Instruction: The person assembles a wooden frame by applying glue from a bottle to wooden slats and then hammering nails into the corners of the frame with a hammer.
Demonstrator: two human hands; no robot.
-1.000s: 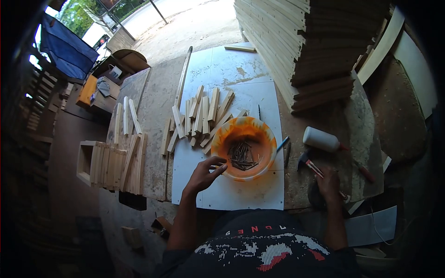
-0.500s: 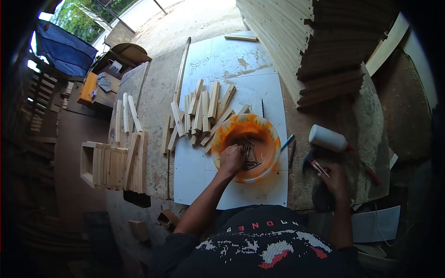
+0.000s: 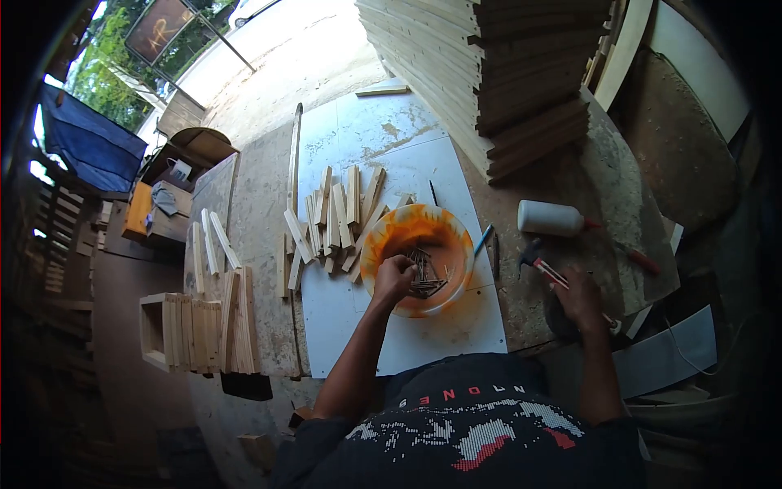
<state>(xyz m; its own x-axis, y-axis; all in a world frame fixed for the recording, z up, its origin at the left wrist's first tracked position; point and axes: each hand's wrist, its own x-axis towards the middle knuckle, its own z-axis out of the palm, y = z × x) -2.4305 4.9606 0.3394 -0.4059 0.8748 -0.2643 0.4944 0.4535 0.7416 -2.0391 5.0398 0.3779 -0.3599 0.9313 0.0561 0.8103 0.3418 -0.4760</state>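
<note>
My left hand (image 3: 397, 279) reaches into an orange-and-white bowl (image 3: 467, 281), its fingers drawn together at the left edge of a heap of nails (image 3: 427, 275). What lies between those fingertips is hidden. To the right of the bowl, my right hand (image 3: 580, 295) is closed around the handle of a claw hammer (image 3: 547, 270). The hammer's dark head points away from me, low over the bench, and its handle end shows below the hand.
Short wooden sticks (image 3: 338, 213) lie piled behind the bowl on a white board (image 3: 334, 326). A white glue bottle (image 3: 550, 218) lies behind the hammer. A tall stack of slatted wood (image 3: 521, 90) rises at the back right. Wooden frames (image 3: 191, 332) stand at left.
The camera view has shifted and turned slightly. My left hand stays in the bowl with its fingers slightly turned. More of the hammer's handle shows, and its head is less hidden.
</note>
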